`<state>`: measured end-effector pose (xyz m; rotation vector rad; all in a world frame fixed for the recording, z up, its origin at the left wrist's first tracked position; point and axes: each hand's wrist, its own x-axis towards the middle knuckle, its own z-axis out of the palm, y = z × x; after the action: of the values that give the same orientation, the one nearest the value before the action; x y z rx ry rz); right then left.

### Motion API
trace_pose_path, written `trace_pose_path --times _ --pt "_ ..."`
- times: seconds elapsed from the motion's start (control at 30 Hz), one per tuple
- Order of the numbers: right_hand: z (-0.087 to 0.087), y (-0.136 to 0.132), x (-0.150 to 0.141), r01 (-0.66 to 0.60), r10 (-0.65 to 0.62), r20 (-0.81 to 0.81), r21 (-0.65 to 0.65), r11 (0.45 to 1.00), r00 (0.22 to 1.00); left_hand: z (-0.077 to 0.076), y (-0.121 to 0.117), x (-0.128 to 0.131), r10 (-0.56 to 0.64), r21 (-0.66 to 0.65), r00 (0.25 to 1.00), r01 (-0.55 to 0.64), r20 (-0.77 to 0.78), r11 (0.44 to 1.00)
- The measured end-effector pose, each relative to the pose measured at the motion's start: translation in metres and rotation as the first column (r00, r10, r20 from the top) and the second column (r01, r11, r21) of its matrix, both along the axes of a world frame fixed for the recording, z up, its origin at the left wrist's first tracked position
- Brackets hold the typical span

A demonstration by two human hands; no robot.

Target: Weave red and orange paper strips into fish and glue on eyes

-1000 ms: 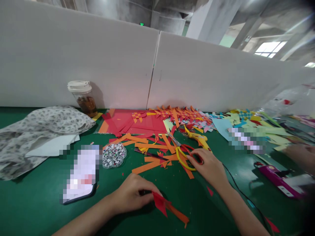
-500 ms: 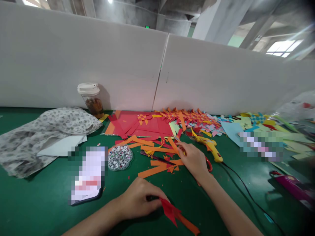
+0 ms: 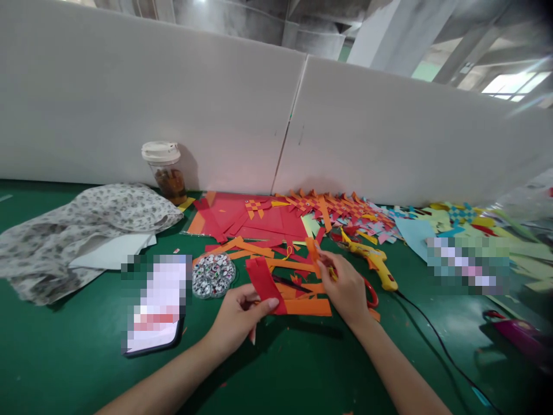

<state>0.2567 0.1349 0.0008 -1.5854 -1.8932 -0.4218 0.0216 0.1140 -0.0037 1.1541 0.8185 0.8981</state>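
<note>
Between thumb and fingers, my left hand [image 3: 242,314] grips a folded red paper strip [image 3: 264,281] crossed with an orange paper strip [image 3: 306,306], held up over the green table. My right hand [image 3: 345,282] pinches another orange paper strip [image 3: 313,249] near its lower end, its free end pointing up and away. Beneath and between the hands lie loose orange strips and red scraps [image 3: 298,276]. Red-handled scissors [image 3: 371,293] show partly from behind my right hand. A small yellow tassel [image 3: 290,252] rests among the strips.
A yellow glue gun [image 3: 374,260] with a black cord lies right of my hand. Left are a clear case of googly eyes [image 3: 213,275], a phone [image 3: 162,305], a patterned cloth [image 3: 99,225] and a lidded cup [image 3: 166,173]. Woven paper fish [image 3: 337,204] line the white partition.
My left hand has lifted and turned the red and orange strips, bringing them up toward the middle. My right hand has raised an orange strip from the pile, moving slightly right.
</note>
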Motion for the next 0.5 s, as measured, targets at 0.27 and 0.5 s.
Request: trace_pose_path --times 0.27,0.5 --pt "0.016 -0.02 -0.022 -0.319 0.336 -0.089 0.164 0.933 0.937 0.001 -0.01 -0.002 0.027 0.302 0.976 0.041 -0.218 0.953" --pt "0.009 -0.041 -0.058 -0.55 0.595 0.144 -0.261 0.793 0.79 -0.002 -0.022 -0.005 0.009 0.886 0.941 0.316 -0.339 0.34"
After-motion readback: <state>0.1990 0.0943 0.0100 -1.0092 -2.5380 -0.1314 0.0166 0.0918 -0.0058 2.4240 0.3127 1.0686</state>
